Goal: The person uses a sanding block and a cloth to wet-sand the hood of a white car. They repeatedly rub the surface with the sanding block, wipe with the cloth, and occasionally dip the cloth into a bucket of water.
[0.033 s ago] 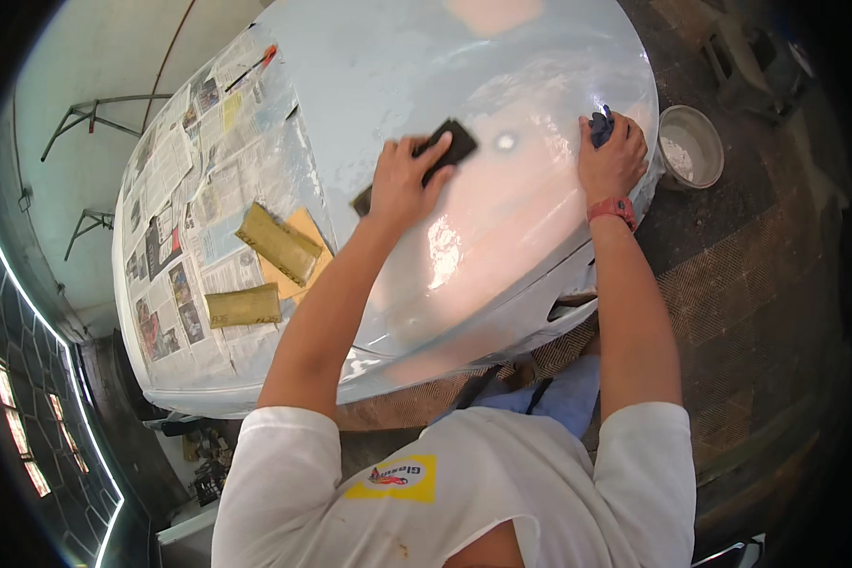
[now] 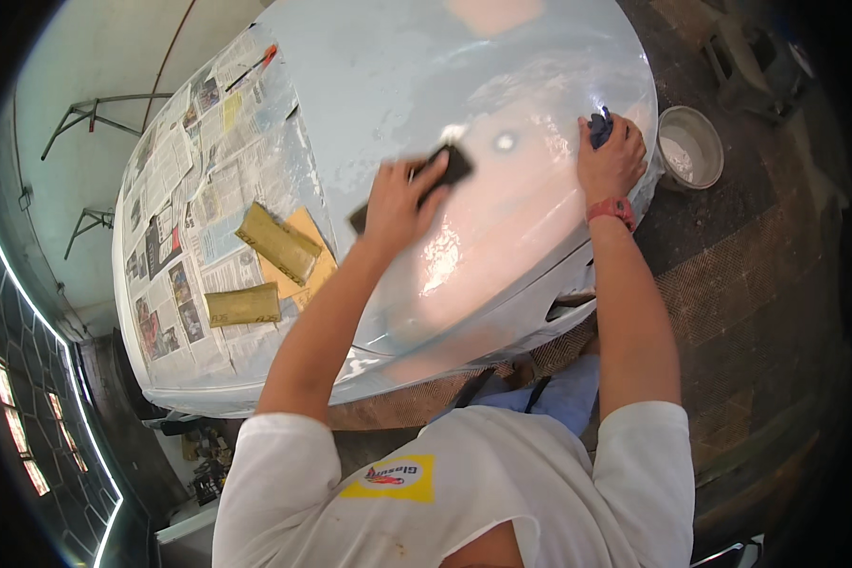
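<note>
My left hand [image 2: 398, 204] is closed around a long dark sanding block [image 2: 457, 165], pressed on the wet car hood [image 2: 530, 218]. The block's far end sticks out past my fingers, its near end out by my wrist; its underside is hidden. The hood is pale blue-grey with pinkish patches and shines with wet. At the hood's right edge my right hand [image 2: 613, 161] grips a bunched dark blue cloth [image 2: 600, 127], resting on the panel.
Newspaper sheets [image 2: 170, 246] cover the car's left part. On them lie two folded sandpaper pieces [image 2: 242, 307], a tan sheet [image 2: 314, 234] and an orange-handled cutter [image 2: 269, 55]. A round basin [image 2: 715, 151] with whitish liquid stands on the floor beyond my right hand, a dark stool [image 2: 743, 71] farther off.
My left hand and the sanding block have slid slightly left and toward me over the hood. My right hand stays in place with the cloth.
</note>
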A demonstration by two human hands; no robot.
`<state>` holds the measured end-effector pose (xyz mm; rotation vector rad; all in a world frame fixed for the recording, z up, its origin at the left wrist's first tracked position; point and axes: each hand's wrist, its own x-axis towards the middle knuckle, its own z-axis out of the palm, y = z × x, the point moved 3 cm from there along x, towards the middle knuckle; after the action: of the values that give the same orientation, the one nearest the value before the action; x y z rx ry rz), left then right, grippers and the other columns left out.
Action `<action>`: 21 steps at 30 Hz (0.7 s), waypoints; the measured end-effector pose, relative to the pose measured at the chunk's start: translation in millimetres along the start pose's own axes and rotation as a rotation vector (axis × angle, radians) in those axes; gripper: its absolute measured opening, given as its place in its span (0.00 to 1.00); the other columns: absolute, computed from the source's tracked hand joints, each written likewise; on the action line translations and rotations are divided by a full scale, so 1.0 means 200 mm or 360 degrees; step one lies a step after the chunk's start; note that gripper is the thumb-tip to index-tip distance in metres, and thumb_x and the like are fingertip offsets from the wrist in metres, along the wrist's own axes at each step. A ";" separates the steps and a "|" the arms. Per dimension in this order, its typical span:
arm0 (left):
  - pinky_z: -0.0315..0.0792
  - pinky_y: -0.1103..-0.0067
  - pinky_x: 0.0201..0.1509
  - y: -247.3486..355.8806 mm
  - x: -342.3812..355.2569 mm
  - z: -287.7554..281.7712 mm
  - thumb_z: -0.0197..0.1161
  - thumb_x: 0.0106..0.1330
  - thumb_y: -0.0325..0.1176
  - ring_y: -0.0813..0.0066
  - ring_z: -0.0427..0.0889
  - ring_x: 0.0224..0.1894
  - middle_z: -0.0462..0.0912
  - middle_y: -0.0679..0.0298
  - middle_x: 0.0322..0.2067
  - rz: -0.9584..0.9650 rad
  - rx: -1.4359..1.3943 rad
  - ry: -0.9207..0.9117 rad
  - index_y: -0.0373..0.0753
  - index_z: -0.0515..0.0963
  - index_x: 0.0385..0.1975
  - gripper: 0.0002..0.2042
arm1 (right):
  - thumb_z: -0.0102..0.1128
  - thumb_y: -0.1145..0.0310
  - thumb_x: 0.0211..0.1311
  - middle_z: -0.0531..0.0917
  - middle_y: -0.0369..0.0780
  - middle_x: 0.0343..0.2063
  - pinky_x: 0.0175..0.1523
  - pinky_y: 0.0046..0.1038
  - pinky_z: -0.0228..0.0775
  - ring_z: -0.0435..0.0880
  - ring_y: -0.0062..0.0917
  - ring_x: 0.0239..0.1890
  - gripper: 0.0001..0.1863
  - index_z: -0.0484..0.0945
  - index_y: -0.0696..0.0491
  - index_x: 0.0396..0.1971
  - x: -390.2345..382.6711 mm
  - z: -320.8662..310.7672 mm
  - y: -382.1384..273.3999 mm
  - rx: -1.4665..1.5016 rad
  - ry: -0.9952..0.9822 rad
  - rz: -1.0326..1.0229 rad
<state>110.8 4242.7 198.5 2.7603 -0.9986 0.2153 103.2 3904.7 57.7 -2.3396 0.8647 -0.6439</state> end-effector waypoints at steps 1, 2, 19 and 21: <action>0.76 0.59 0.63 0.00 -0.13 -0.02 0.77 0.71 0.40 0.50 0.82 0.56 0.87 0.54 0.57 0.0072 0.0014 -0.0025 0.52 0.86 0.69 0.25 | 0.74 0.40 0.70 0.79 0.39 0.66 0.70 0.67 0.67 0.75 0.43 0.74 0.31 0.81 0.43 0.63 0.06 0.00 0.00 -0.0037 0.0045 -0.0002; 0.77 0.60 0.62 0.01 -0.31 -0.06 0.78 0.70 0.40 0.51 0.82 0.56 0.87 0.54 0.58 0.0134 0.0026 -0.0078 0.53 0.86 0.69 0.26 | 0.74 0.40 0.70 0.79 0.39 0.66 0.70 0.67 0.67 0.75 0.43 0.74 0.31 0.81 0.43 0.63 0.06 -0.01 0.02 -0.0079 0.0064 0.0010; 0.81 0.62 0.58 -0.06 -0.64 -0.23 0.84 0.63 0.42 0.54 0.83 0.54 0.86 0.55 0.57 0.0076 0.0119 -0.0252 0.53 0.86 0.70 0.32 | 0.75 0.40 0.69 0.78 0.40 0.67 0.71 0.65 0.67 0.74 0.44 0.75 0.31 0.82 0.44 0.62 0.03 -0.01 0.02 -0.0118 0.0054 -0.0004; 0.82 0.62 0.57 -0.12 -0.64 -0.25 0.85 0.62 0.41 0.54 0.84 0.52 0.87 0.56 0.56 0.0166 0.0126 -0.0287 0.53 0.86 0.70 0.32 | 0.74 0.40 0.69 0.79 0.40 0.67 0.71 0.64 0.67 0.74 0.43 0.75 0.31 0.82 0.44 0.62 0.03 -0.01 0.01 -0.0131 0.0028 0.0015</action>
<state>25.3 4351.7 217.8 2.8420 -1.2051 0.0211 105.7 3899.7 59.0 -2.4047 0.9260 -0.6370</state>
